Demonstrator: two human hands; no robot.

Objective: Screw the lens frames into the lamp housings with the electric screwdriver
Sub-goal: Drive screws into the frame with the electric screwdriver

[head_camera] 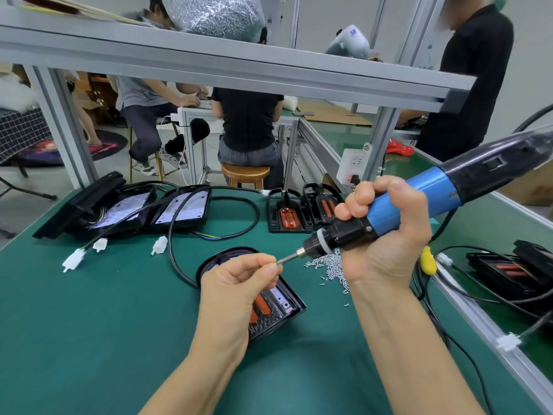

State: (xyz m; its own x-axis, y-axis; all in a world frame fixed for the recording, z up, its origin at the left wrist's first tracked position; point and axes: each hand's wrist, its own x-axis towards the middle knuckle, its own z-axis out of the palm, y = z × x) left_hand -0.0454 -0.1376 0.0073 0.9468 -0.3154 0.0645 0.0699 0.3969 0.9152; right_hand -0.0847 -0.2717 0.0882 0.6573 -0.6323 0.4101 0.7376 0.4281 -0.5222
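Observation:
My right hand point(389, 232) grips the blue and black electric screwdriver point(419, 202), held tilted with its bit pointing left and down. My left hand point(239, 283) pinches the tip of the bit point(286, 259), where a small screw seems to sit between thumb and forefinger. Under my left hand lies a black lamp housing point(287, 307) with an orange lens frame point(263, 304) in it, partly hidden by the hand. A pile of small silver screws point(330, 265) lies on the green mat to its right.
Open housings with white boards point(179, 208) and cables with white connectors point(160, 245) lie at the back left. Assembled lamps point(287, 215) stand at the back centre, more point(514, 271) at the right beyond an aluminium rail point(466, 310). People sit and stand behind the bench frame.

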